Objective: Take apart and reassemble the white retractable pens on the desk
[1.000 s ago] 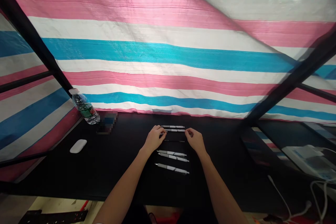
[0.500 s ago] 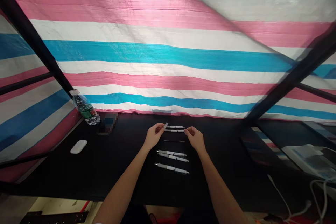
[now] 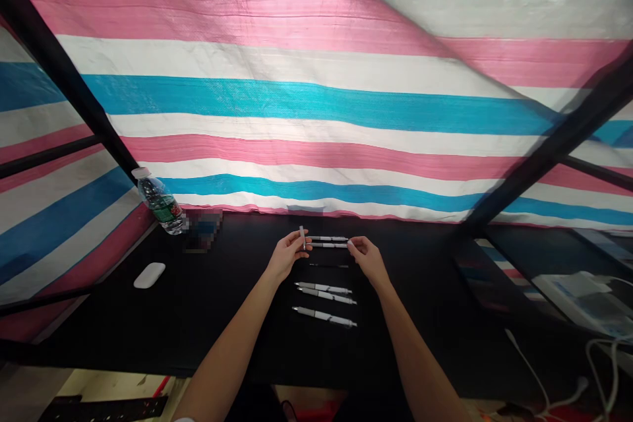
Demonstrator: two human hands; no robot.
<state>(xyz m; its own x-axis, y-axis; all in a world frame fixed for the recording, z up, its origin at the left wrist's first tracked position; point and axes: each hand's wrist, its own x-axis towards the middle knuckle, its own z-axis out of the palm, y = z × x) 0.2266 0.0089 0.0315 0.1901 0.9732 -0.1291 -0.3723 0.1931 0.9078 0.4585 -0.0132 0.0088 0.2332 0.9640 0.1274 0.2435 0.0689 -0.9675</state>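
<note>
My left hand [image 3: 291,252] is closed on a short white pen part [image 3: 302,236], which stands nearly upright between the fingers. My right hand [image 3: 363,254] pinches the right end of a white pen [image 3: 330,245]. Just beyond that pen lies another white pen [image 3: 329,238]. A thin dark refill [image 3: 329,266] rests on the black table [image 3: 222,323] between my forearms. Nearer to me are two white pens close together, the upper one [image 3: 324,288] and the lower one [image 3: 327,296], and a separate pen [image 3: 324,316] below them.
At the back left a water bottle [image 3: 165,206] leans beside a pixelated dark object [image 3: 204,231]. A white oval case [image 3: 149,275] lies at the left. White cables [image 3: 529,366] and a white box-like object [image 3: 578,297] are at the right. Striped sheeting [image 3: 316,105] hangs behind.
My left hand has moved slightly left and turned, and the white part in it has gone from slanted to nearly upright. My right hand has hardly moved.
</note>
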